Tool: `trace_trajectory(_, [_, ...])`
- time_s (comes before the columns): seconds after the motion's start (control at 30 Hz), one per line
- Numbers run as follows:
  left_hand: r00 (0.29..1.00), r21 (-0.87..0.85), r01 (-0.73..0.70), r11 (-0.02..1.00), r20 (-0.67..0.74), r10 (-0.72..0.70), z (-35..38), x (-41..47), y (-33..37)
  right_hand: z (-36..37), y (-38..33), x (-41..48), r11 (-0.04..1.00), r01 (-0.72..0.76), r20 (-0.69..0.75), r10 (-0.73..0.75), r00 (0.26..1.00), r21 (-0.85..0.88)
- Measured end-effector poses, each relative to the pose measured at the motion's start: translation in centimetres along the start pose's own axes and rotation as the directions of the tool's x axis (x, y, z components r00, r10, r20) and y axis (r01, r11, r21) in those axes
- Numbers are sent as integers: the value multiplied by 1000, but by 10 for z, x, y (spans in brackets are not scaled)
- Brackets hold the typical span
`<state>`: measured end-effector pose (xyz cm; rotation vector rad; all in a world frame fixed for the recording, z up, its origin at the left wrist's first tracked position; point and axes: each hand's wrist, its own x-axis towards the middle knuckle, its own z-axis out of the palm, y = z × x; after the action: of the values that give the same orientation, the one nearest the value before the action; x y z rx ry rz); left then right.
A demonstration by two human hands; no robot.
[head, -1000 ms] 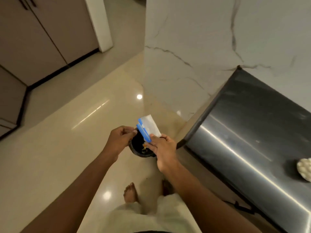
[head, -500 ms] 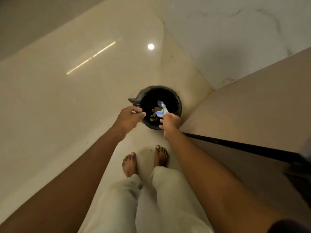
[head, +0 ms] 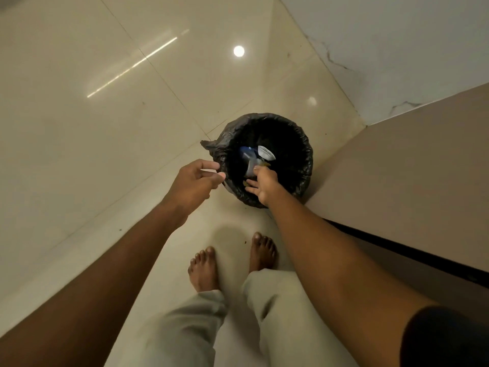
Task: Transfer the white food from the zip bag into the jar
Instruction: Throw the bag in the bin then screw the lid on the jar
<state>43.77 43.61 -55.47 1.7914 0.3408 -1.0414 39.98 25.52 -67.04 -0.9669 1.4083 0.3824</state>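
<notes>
Over the lined bin (head: 301, 144), right hand (head: 264, 184) lay spread above the zip bag (head: 248, 154) inside; whether left hand (head: 195, 181) gripped anything was unclear. Any leftover food was probably lost.

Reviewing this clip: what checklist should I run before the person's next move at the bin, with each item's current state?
1. Zip bag inside the bin: ok, it lies below the rim.
2. Right hand off the bag: ok, fingers spread, no grip.
3. Left hand empty: cannot tell, fingertips close together at the liner edge.
4. Jar within view: not ok, none visible.
5. White food accounted for: cannot tell, none visible.
</notes>
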Motion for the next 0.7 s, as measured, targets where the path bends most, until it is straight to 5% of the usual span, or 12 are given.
trace_trajectory(0.13, [997,-53,7,999,-75,-11,-13,-68,42,-12,-12,-93,974,99,7,-99,995,-206])
trace_trajectory(0.3, [989,-11,-65,998,-136,63,-22,-185,105,-45,-43,-240,650,411,153,-416,896,-639])
trace_trajectory(0.57, [942,156,-292,944,-126,312,-17,-347,180,-104,-89,-453,418,614,309,-595,742,-670])
trace_trajectory(0.7, [889,169,-440,882,-58,455,7,-395,215,-145,-100,-541,258,735,272,-812,517,-627])
